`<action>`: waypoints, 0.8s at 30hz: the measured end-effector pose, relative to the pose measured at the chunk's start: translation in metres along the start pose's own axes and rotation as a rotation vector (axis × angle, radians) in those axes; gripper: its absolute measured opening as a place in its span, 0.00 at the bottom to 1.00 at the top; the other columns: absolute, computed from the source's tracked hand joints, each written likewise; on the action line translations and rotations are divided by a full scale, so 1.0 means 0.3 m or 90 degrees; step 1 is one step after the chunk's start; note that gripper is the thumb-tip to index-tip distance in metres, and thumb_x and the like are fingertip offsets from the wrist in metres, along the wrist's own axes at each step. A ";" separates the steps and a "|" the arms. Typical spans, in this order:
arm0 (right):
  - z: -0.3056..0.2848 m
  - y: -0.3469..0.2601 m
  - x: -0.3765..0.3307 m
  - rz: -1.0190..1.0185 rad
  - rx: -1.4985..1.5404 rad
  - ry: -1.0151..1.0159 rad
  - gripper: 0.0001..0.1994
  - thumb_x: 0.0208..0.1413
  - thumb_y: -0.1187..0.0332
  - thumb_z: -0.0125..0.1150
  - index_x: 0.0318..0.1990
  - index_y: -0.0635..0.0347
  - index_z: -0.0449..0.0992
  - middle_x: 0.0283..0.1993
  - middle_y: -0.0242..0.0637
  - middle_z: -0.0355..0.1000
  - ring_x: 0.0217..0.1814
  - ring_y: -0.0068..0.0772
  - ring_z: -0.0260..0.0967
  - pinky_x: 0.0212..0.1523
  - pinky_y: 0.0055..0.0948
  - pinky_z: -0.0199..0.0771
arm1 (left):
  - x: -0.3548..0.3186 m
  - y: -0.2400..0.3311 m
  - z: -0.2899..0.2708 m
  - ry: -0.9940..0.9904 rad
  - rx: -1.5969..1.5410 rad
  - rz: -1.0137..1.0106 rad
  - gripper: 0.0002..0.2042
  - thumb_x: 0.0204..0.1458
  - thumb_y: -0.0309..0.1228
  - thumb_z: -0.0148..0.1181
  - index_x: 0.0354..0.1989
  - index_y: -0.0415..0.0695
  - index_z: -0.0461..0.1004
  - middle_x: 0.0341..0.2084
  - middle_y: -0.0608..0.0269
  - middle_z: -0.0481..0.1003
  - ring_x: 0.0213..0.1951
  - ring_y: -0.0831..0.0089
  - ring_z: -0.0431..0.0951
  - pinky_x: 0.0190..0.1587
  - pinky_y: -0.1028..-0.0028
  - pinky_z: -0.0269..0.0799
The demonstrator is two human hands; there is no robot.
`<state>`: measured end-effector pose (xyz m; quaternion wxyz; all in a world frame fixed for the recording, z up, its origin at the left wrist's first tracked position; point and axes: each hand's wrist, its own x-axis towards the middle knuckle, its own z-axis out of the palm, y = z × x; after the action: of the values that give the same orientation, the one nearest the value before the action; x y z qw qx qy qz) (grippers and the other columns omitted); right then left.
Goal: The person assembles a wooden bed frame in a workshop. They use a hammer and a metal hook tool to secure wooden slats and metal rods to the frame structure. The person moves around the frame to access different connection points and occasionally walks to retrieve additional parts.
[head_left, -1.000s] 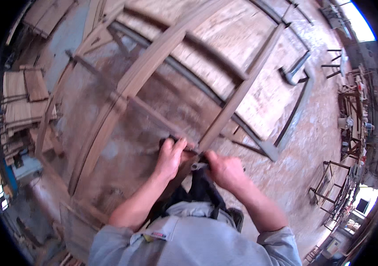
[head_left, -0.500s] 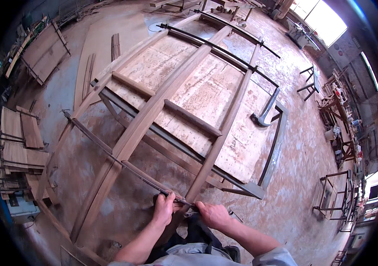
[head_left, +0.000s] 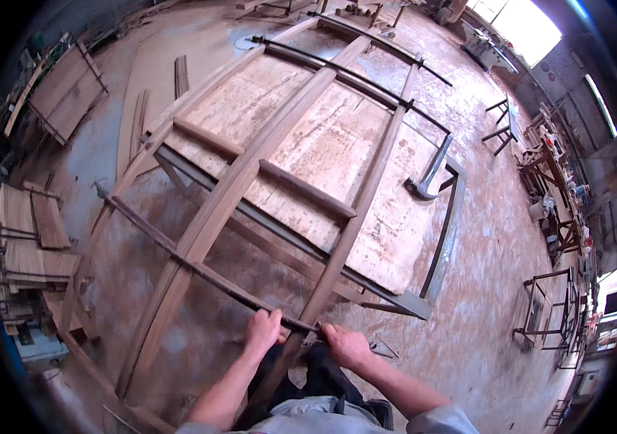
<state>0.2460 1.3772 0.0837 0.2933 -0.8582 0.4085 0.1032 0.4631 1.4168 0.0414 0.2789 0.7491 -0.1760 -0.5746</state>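
Observation:
A large wooden frame [head_left: 230, 184] of long rails and short crosspieces spreads out before me. Across its near part runs a long, dark bar clamp [head_left: 234, 291], from the left outer rail to the right rail. My left hand [head_left: 263, 331] is closed at the bar, just left of the right rail, its fingertips partly hidden. At the clamp's right end, my right hand [head_left: 346, 345] wraps round the end piece, which it mostly covers. Two more bar clamps, including a dark clamp [head_left: 366, 87], span the frame farther off.
The frame lies over a metal-edged table [head_left: 442, 239] with a pale board top. A hammer [head_left: 424, 186] rests at the table's right side. Wooden panels [head_left: 37, 217] stand at the left, a small metal stand [head_left: 548, 307] at the right. A cluttered bench [head_left: 558, 184] lines the right wall.
My left hand has shifted slightly left and its thumb has come down from its raised position. The near bar now lies closer over the crosspiece. My right hand stays at the clamp's end.

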 end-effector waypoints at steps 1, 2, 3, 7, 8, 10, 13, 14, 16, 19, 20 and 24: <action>0.011 0.019 0.018 -0.015 -0.006 0.012 0.11 0.52 0.68 0.50 0.43 0.57 0.65 0.34 0.44 0.72 0.40 0.49 0.73 0.35 0.44 0.73 | 0.005 0.018 -0.005 0.019 0.073 -0.004 0.21 0.53 0.42 0.48 0.31 0.32 0.74 0.22 0.45 0.77 0.20 0.61 0.80 0.31 0.66 0.77; 0.026 0.037 0.044 -0.033 -0.018 0.014 0.11 0.51 0.69 0.51 0.43 0.57 0.65 0.35 0.45 0.72 0.40 0.49 0.73 0.36 0.44 0.73 | 0.079 -0.051 0.008 0.142 0.168 0.099 0.23 0.52 0.45 0.47 0.32 0.32 0.74 0.21 0.46 0.77 0.20 0.61 0.79 0.33 0.64 0.76; 0.053 0.042 0.043 -0.049 -0.015 -0.003 0.12 0.50 0.69 0.51 0.43 0.58 0.65 0.36 0.45 0.72 0.40 0.49 0.72 0.36 0.43 0.73 | 0.145 -0.177 0.027 0.255 0.279 0.178 0.25 0.51 0.48 0.46 0.32 0.32 0.75 0.20 0.46 0.77 0.20 0.60 0.79 0.36 0.63 0.76; 0.031 0.034 0.016 -0.032 0.037 0.043 0.17 0.47 0.72 0.56 0.46 0.58 0.65 0.36 0.45 0.72 0.40 0.49 0.72 0.36 0.43 0.74 | 0.040 0.009 -0.051 0.078 -0.019 -0.050 0.28 0.54 0.53 0.47 0.21 0.37 0.75 0.11 0.55 0.74 0.15 0.68 0.77 0.25 0.70 0.74; 0.036 0.032 0.022 -0.028 0.034 0.056 0.17 0.48 0.70 0.58 0.47 0.57 0.66 0.35 0.46 0.72 0.39 0.50 0.73 0.36 0.44 0.74 | 0.061 -0.007 -0.081 0.092 -0.036 -0.050 0.28 0.55 0.54 0.48 0.19 0.38 0.74 0.11 0.57 0.74 0.15 0.70 0.76 0.21 0.72 0.72; 0.034 0.030 0.023 -0.017 0.027 0.057 0.18 0.48 0.68 0.60 0.48 0.56 0.67 0.34 0.49 0.73 0.38 0.52 0.73 0.35 0.44 0.74 | 0.089 -0.003 -0.110 0.107 0.019 -0.020 0.27 0.54 0.51 0.48 0.19 0.37 0.74 0.11 0.55 0.74 0.16 0.67 0.76 0.26 0.69 0.74; 0.005 0.014 0.029 0.012 -0.001 -0.029 0.17 0.46 0.70 0.58 0.46 0.58 0.65 0.37 0.44 0.72 0.41 0.49 0.72 0.36 0.45 0.73 | 0.096 -0.016 -0.112 0.127 0.085 -0.026 0.25 0.52 0.47 0.47 0.19 0.35 0.75 0.14 0.50 0.75 0.22 0.57 0.78 0.33 0.64 0.75; 0.015 0.016 0.027 0.012 -0.005 -0.034 0.17 0.46 0.69 0.58 0.45 0.58 0.65 0.36 0.45 0.72 0.40 0.48 0.72 0.36 0.45 0.73 | 0.100 -0.028 -0.112 0.133 0.108 -0.024 0.25 0.51 0.46 0.46 0.19 0.35 0.76 0.16 0.47 0.75 0.24 0.54 0.79 0.35 0.62 0.74; 0.035 0.013 0.024 -0.018 0.010 0.006 0.18 0.47 0.68 0.60 0.46 0.57 0.66 0.34 0.47 0.73 0.37 0.51 0.73 0.34 0.45 0.73 | 0.099 -0.032 -0.104 0.160 0.161 -0.031 0.24 0.49 0.46 0.46 0.21 0.35 0.77 0.20 0.44 0.76 0.30 0.48 0.78 0.39 0.59 0.73; 0.056 -0.045 0.058 0.026 -0.008 -0.003 0.19 0.47 0.66 0.61 0.48 0.56 0.67 0.34 0.47 0.73 0.37 0.51 0.73 0.33 0.45 0.74 | 0.089 -0.019 -0.094 0.181 0.188 -0.034 0.23 0.48 0.46 0.46 0.23 0.36 0.78 0.25 0.41 0.76 0.35 0.44 0.77 0.41 0.56 0.71; 0.058 -0.063 0.062 0.054 -0.019 -0.020 0.20 0.47 0.66 0.61 0.49 0.57 0.67 0.35 0.47 0.73 0.37 0.51 0.73 0.34 0.44 0.74 | 0.082 -0.022 -0.091 0.185 0.189 -0.037 0.23 0.48 0.46 0.47 0.24 0.36 0.78 0.27 0.40 0.76 0.36 0.43 0.77 0.42 0.56 0.71; 0.007 -0.068 0.021 0.011 0.024 0.054 0.21 0.49 0.66 0.61 0.51 0.58 0.67 0.36 0.47 0.72 0.37 0.50 0.73 0.34 0.43 0.74 | 0.093 -0.029 -0.099 0.162 0.195 -0.041 0.23 0.48 0.46 0.46 0.24 0.36 0.78 0.26 0.41 0.76 0.36 0.43 0.77 0.42 0.56 0.71</action>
<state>0.2657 1.3845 0.0879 0.2905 -0.8527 0.4299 0.0613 0.4988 1.4135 0.0202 0.1631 0.8546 -0.2009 -0.4502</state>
